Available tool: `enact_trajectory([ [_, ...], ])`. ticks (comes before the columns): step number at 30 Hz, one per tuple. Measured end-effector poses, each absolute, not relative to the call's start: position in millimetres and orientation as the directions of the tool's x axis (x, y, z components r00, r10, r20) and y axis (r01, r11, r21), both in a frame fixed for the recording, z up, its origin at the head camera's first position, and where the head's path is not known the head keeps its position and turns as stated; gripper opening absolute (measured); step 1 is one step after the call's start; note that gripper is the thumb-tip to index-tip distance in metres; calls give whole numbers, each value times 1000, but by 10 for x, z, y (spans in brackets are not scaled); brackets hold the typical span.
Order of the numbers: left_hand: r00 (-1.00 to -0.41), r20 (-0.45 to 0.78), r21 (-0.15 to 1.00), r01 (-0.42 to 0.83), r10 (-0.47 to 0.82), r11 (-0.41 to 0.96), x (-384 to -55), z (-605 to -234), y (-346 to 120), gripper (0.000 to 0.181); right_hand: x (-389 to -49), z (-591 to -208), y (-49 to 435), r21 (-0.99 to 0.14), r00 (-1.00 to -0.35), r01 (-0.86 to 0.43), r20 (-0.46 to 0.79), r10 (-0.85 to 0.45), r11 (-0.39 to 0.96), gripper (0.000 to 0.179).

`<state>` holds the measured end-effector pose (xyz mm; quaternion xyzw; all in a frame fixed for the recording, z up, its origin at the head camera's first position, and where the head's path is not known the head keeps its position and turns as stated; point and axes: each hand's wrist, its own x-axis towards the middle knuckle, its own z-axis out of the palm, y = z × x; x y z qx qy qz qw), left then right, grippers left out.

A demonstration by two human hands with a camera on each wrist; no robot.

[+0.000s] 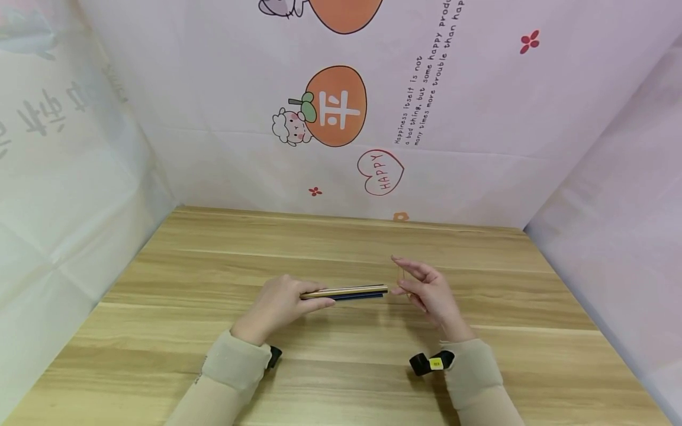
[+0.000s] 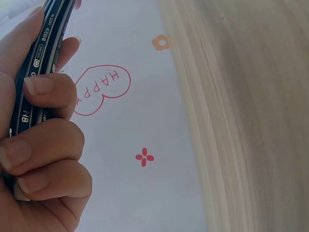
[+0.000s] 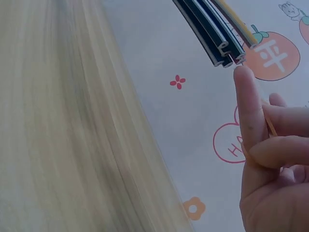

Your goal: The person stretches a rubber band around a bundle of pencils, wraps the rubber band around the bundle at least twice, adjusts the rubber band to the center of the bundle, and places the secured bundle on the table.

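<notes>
A bundle of dark pencils (image 1: 359,294), one marked HB, lies in my left hand (image 1: 288,300), which grips it near its left end. Along the top of the bundle runs a yellow pencil (image 3: 236,24). In the left wrist view, the fingers (image 2: 55,140) curl round the pencils (image 2: 38,63). Just off the bundle's right end is my right hand (image 1: 433,294), holding a thin orange rubber band (image 1: 402,273) stretched across its fingers. The right wrist view shows one fingertip close under the blunt pencil ends, with the band (image 3: 273,128) partly hidden by the fingers.
Below the hands spreads a wood-grain table (image 1: 341,367). A white printed sheet (image 1: 224,171) stands as a wall along its back edge, and pale sheets hang on both sides. Each wrist wears a beige band (image 1: 474,370) with a small black camera (image 1: 421,364).
</notes>
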<state>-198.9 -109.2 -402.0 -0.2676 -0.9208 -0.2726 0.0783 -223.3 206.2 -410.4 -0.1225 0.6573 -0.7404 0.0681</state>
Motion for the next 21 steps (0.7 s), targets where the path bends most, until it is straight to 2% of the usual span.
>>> enact_trajectory([
  [8, -849, 288, 458, 528, 442, 716, -1991, -4016, -1099, 46, -2230, -4100, 1982, -999, -984, 2, 7, -180, -53, 22],
  [13, -842, 304, 449, 540, 446, 712, -1999, -4018, -1103, 43, -2228, -4090, 1957, -1000, -980, 4, 2, -200, -31, 14],
  [21, -830, 330, 439, 557, 450, 705, -2004, -4024, -1107, 41, -2183, -4025, 1894, -999, -950, 40, -29, -311, -28, 48],
])
